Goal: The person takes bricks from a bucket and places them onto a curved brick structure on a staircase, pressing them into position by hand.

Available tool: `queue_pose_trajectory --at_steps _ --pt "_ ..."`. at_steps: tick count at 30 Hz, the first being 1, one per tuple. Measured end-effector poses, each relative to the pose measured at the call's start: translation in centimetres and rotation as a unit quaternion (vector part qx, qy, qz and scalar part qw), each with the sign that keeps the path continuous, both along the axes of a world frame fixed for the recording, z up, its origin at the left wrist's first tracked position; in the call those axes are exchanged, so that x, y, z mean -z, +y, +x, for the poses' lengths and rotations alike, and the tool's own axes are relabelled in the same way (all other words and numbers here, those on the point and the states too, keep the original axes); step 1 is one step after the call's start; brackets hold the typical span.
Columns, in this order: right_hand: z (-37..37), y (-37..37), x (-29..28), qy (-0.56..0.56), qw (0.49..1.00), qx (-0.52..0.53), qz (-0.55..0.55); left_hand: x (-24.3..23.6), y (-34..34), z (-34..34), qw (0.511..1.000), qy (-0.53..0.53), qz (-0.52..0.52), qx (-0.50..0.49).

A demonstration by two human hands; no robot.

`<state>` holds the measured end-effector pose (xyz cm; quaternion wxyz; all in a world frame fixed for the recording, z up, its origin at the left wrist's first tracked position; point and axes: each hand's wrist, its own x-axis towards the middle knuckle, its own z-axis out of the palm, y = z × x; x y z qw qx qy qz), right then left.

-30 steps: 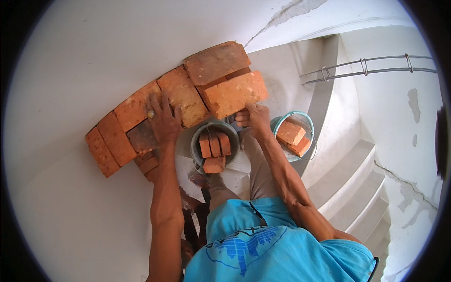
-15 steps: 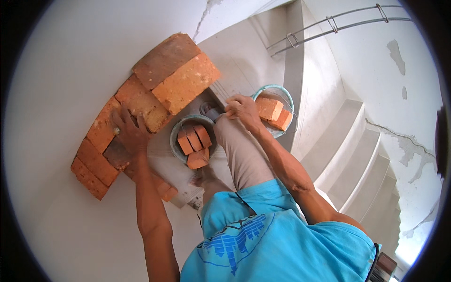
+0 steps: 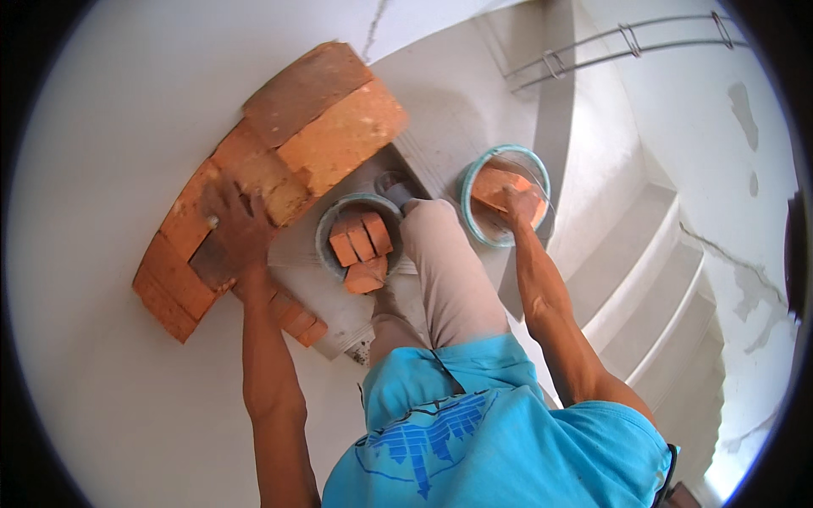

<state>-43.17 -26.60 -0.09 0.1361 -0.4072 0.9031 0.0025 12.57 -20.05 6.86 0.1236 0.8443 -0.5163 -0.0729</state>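
My left hand (image 3: 237,229) lies with spread fingers on top of a stack of orange bricks (image 3: 343,127) beside the white wall. My right hand (image 3: 525,205) is inside a teal-rimmed bucket (image 3: 468,199), its fingers closed around the end of a brick (image 3: 495,184). Part of another brick shows beneath that one. Between my hands stands a second bucket (image 3: 326,222), holding several bricks (image 3: 360,239); one of them leans at its near side.
A lower row of bricks (image 3: 296,317) lies by the wall under my left forearm. Grey stair steps (image 3: 622,271) run down on the right. A metal rod frame (image 3: 631,42) leans across at the upper right. My bent knee (image 3: 432,224) is between the buckets.
My right hand has moved right, from beside my knee into the right-hand bucket and onto a brick. My left hand stays on the stack. The whole view has shifted slightly.
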Motion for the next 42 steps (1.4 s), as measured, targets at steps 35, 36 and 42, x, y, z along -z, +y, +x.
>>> queue_pose_trajectory --at_steps 35,36,42 --pt "18.4 2.0 -29.3 -0.514 0.816 -0.242 -0.110 -16.7 3.6 -12.3 0.917 0.163 -0.135 0.339" --pt "20.2 2.1 -28.5 -0.552 0.792 -0.245 -0.096 -17.1 3.9 -12.4 0.913 0.162 -0.135 0.349" --pt "27.9 4.6 -24.2 -0.710 0.671 -0.214 0.025 -17.8 8.8 -7.7 0.961 0.119 -0.049 0.247"
